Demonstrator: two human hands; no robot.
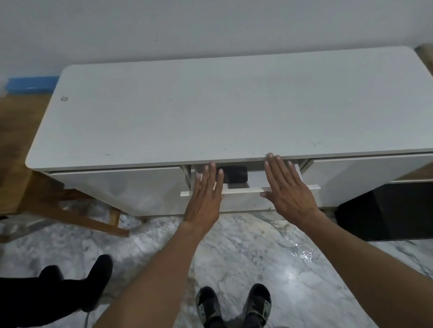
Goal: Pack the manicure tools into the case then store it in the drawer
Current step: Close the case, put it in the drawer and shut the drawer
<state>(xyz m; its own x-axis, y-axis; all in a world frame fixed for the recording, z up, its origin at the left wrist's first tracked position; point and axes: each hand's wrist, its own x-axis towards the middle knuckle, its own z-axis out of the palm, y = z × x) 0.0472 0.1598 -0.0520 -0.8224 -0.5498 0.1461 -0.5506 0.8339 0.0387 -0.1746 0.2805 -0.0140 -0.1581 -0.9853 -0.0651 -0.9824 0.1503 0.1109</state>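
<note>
— What did we see around the white cabinet (230, 104)?
— We saw a plain pale wall (195, 15) right behind it and a grey-veined marble floor (245, 253) in front, glossy with reflected light.
— And to its left?
— We noted a wooden table (5, 147) with slanted legs, and a blue strip (32, 85) along the wall's base.

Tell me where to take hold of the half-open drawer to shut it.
Press the drawer front flat from the near side, one palm toward each end; left hand and right hand are already placed so. It looks handle-less and wide, so spaced pressure should keep it straight.
</note>
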